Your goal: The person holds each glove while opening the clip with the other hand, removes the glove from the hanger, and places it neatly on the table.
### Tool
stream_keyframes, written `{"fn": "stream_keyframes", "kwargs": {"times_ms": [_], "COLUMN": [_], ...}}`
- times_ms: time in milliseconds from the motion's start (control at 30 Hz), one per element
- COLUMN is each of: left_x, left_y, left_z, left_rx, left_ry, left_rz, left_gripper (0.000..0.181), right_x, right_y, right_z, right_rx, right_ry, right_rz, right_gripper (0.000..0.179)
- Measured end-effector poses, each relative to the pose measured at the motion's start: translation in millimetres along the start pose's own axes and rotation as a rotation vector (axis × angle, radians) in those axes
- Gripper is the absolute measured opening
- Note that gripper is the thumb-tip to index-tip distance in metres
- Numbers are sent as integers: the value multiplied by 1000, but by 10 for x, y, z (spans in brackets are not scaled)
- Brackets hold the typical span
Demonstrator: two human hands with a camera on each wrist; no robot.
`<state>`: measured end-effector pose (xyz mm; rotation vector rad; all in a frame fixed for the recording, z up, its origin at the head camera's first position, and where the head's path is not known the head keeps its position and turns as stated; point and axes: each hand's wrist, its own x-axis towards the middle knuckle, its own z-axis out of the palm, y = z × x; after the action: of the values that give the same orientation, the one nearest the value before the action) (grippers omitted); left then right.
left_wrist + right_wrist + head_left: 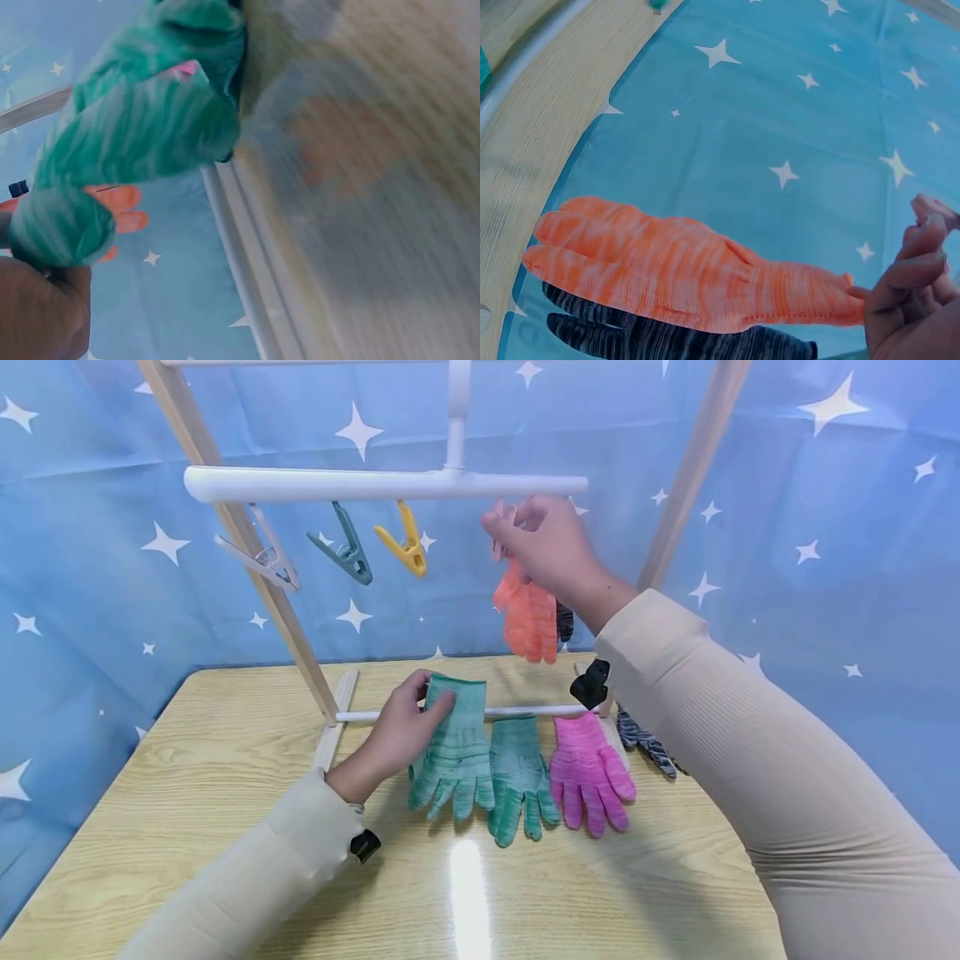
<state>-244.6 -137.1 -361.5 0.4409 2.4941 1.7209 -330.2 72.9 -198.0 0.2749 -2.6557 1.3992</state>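
Note:
Up by the right end of the white bar (315, 485), my right hand (558, 547) pinches a pale pink clothespin (497, 548). Just below it hangs an orange knit glove (529, 620), fingers down; its cuff lies partly behind the hand. Lower down, my left hand (405, 727) holds a green knit glove (461, 747) by the cuff, thumb in front, its fingers hanging over the table. In the left wrist view, that green glove (142, 131) fills the upper left. Beyond the orange glove, a black striped glove (682, 339) shows.
White, dark green and yellow clothespins (408, 543) hang along the bar. Another green glove (519, 772), a pink glove (588, 768) and a dark striped glove (647, 742) are by the rack's lower rail (360, 716). Wooden posts (281, 610) flank the work; a starry blue cloth (247, 577) stands behind.

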Motion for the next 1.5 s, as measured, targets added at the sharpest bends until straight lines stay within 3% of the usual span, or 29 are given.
{"fn": "stream_keyframes", "kwargs": {"times_ms": [133,433,667,1000,1300,1500], "left_x": [-31,7,25,112,114,102], "left_y": [-44,-145,-269,-408,-404,-393], "left_z": [5,-10,-34,-1,38,42], "left_rx": [10,118,188,365,563,613], "left_ry": [-63,-83,-102,-150,-176,-181], "left_rz": [-51,-159,-152,-150,-204,-223], "left_gripper": [22,26,26,25,38,44], "right_x": [-16,-23,-18,-11,-16,-25], "right_y": [1,4,8,25,33,39], "right_z": [-11,-28,-10,4,-21,-39], "right_rx": [-9,-4,-14,-14,-27,-28], "right_ry": [-2,15,15,37,33,37], "right_rz": [3,-5,-18,-29,-26,-47], "right_gripper": [44,43,43,40,43,40]}}
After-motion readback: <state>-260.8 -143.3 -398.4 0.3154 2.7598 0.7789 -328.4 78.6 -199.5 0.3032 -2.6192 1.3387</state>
